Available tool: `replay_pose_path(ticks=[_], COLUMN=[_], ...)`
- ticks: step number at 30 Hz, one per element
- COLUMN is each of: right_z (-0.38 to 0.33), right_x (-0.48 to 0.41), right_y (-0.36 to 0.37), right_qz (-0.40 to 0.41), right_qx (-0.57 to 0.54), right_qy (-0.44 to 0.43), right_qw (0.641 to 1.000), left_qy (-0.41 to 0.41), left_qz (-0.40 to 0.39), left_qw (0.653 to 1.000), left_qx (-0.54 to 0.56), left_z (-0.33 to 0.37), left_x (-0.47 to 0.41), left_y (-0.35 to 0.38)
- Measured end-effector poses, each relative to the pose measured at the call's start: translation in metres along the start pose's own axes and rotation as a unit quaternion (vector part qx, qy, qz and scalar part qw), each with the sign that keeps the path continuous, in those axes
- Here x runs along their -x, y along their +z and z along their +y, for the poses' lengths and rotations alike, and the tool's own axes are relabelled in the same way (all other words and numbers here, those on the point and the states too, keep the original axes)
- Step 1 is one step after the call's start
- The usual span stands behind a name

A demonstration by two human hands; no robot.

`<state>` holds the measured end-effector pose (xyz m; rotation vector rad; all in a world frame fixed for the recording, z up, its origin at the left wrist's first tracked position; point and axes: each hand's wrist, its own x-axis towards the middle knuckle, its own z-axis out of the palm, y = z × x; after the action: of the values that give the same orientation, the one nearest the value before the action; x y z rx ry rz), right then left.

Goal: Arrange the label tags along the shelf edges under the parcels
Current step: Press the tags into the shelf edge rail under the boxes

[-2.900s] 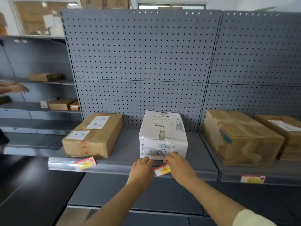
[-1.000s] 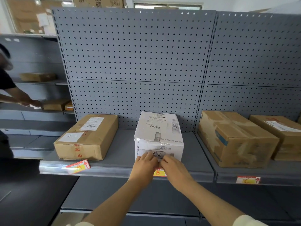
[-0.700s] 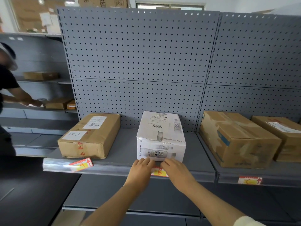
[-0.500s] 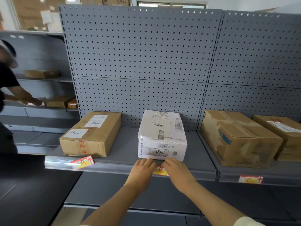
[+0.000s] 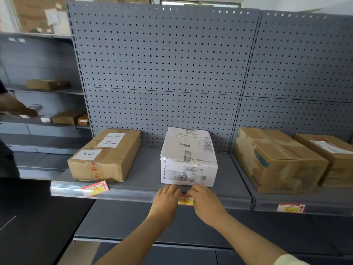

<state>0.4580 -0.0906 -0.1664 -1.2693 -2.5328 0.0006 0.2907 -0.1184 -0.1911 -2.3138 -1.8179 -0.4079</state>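
A red and yellow label tag B (image 5: 185, 200) sits in the front edge strip of the grey shelf (image 5: 133, 194), right under the white parcel (image 5: 189, 159). My left hand (image 5: 166, 202) and my right hand (image 5: 206, 203) press on its two ends, fingers on the strip; most of the tag is hidden between them. Label tag A (image 5: 95, 187) lies tilted in the strip under the brown parcel (image 5: 105, 155) at the left. Label tag C (image 5: 290, 208) sits level in the strip under the large brown parcel (image 5: 277, 161) at the right.
Another brown parcel (image 5: 332, 159) stands at the far right. A grey pegboard (image 5: 162, 73) backs the shelf. At the far left another person's arm (image 5: 17, 109) reaches over a second shelving unit holding small boxes (image 5: 66, 117). A lower shelf (image 5: 152, 226) juts out below.
Tag B was held loose and tilted in front of the strip; now it sits level in the strip with both hands pressed on its ends. The other person's arm at left has moved.
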Motion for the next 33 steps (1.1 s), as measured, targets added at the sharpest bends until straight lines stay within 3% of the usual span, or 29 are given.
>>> replay_pose_path(ticks=[6,14,23,26,30,33], right_z=[-0.004,-0.001,0.034,0.030,0.004,-0.013], right_x=[0.011,0.016,0.042,0.047,0.037,0.021], right_y=[0.003,-0.008,-0.026,-0.021,-0.010,-0.003], right_qz=[0.022,-0.018,0.098,0.084,0.032,0.013], right_qx=[-0.018,-0.051,-0.144,-0.122,-0.080,-0.047], right_qy=[0.042,0.042,0.200,0.163,0.027,-0.011], right_qw=[0.999,0.998,0.964,0.976,0.996,0.999], left_qy=[-0.016,-0.037,-0.164,-0.181,-0.173,-0.157], left_qz=[0.002,-0.008,-0.015,-0.040,-0.064,-0.071], left_qw=[1.000,0.999,0.986,0.983,0.983,0.985], left_qx=[0.015,0.035,0.027,0.006,-0.009,-0.024], left_z=[0.001,0.004,-0.022,-0.025,-0.021,-0.020], left_x=[-0.001,0.000,0.042,0.055,0.062,0.067], left_y=[-0.005,-0.009,-0.010,-0.007,-0.004,-0.003])
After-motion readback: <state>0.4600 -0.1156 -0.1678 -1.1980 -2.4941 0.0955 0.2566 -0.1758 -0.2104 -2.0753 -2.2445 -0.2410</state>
